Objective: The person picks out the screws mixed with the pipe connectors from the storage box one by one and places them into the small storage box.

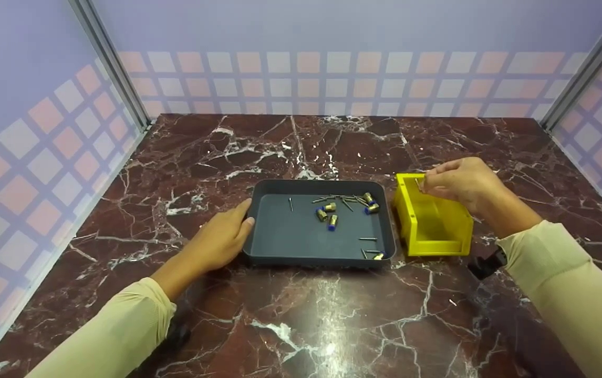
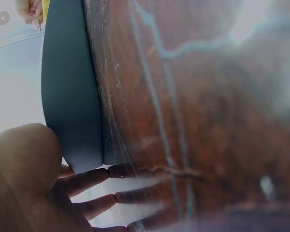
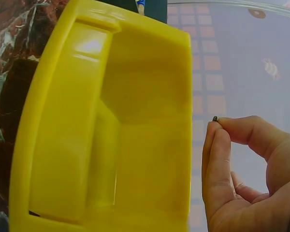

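My right hand pinches a small metal screw between thumb and fingertips, above the far part of the yellow bin. In the right wrist view, the bin's inside shows bare yellow walls and floor. My left hand rests against the left side of the dark grey tray, its fingers fairly straight along the outer wall. Inside the tray lie several brass fittings with blue ends and several loose screws, most of them toward the right.
Tray and bin stand side by side on a dark red marbled table. Pale purple panels with a tile pattern enclose the back and both sides, joined by metal posts at the corners.
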Demonstrator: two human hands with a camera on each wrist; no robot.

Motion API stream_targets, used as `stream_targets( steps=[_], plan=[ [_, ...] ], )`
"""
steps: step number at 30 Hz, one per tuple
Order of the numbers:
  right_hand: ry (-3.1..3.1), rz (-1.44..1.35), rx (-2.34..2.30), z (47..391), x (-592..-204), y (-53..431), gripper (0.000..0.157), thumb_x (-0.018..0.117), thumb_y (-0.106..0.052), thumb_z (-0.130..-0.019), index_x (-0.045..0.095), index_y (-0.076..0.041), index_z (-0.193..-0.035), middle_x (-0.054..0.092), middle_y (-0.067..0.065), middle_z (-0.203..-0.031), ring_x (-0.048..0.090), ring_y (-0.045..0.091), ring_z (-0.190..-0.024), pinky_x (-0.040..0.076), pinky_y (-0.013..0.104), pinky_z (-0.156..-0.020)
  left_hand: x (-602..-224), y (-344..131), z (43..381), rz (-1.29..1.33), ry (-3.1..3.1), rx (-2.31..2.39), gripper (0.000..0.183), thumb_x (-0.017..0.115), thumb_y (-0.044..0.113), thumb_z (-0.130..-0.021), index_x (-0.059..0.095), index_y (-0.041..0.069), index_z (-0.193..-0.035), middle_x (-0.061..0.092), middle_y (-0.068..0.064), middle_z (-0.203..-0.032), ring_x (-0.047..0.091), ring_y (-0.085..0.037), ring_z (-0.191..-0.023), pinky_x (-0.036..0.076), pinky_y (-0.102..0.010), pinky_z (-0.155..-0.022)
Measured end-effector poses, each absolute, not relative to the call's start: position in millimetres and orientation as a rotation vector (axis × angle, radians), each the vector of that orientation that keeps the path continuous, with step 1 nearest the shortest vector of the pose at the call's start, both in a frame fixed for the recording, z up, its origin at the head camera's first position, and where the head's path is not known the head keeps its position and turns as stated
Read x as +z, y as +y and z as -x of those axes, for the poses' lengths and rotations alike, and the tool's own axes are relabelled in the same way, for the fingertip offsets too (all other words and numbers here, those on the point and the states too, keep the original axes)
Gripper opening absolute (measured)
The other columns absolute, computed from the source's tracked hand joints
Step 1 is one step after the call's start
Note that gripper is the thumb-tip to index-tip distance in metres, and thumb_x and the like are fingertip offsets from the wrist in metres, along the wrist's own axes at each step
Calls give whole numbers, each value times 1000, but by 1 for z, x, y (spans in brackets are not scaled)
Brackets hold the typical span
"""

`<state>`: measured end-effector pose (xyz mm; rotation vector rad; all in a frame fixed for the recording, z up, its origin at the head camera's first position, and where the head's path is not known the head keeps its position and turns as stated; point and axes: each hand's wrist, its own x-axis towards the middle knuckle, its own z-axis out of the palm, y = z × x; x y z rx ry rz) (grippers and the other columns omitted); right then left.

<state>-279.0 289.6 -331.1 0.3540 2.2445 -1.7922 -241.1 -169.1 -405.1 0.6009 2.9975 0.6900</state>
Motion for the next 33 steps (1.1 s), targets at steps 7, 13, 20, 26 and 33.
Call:
stream_targets(
  steps=[7, 13, 20, 26, 33],
  plan=[
    [2226, -346, -1788, 276, -336, 290, 31, 78, 0, -86, 59, 2, -110, 67, 2, -97, 74, 12, -84, 61, 27, -90, -406, -169, 242, -603, 3006, 681, 57, 41, 30, -110, 33, 0, -158, 48, -26, -153, 49, -44, -139, 38, -57, -119],
    [2247, -334, -1771, 274, -340, 291, 31, 76, 0, -87, 57, 4, -110, 67, 1, -93, 74, 12, -82, 59, 29, -94, -406, -169, 242, -605, 3002, 688, 57, 40, 31, -110, 32, 1, -159, 48, -25, -153, 49, -44, -140, 38, -57, -119],
    [2297, -314, -1733, 274, -341, 289, 33, 76, 1, -87, 57, 4, -113, 66, 0, -94, 73, 11, -81, 60, 29, -93, -406, -169, 241, -596, 2991, 699, 57, 40, 30, -111, 31, 0, -159, 47, -25, -154, 48, -43, -141, 37, -57, -119],
    [2301, -315, -1717, 274, -341, 289, 38, 77, -2, -87, 56, 6, -118, 66, 2, -94, 73, 11, -82, 59, 29, -95, -406, -169, 241, -602, 2997, 697, 57, 40, 30, -111, 32, 0, -159, 47, -25, -154, 48, -43, -141, 37, -56, -119],
    [2257, -338, -1753, 274, -340, 290, 36, 76, -1, -89, 55, 4, -117, 68, 1, -91, 74, 12, -82, 59, 29, -93, -406, -170, 241, -606, 3009, 702, 57, 41, 30, -110, 33, 0, -158, 48, -25, -153, 49, -43, -140, 38, -56, -119]
  ],
)
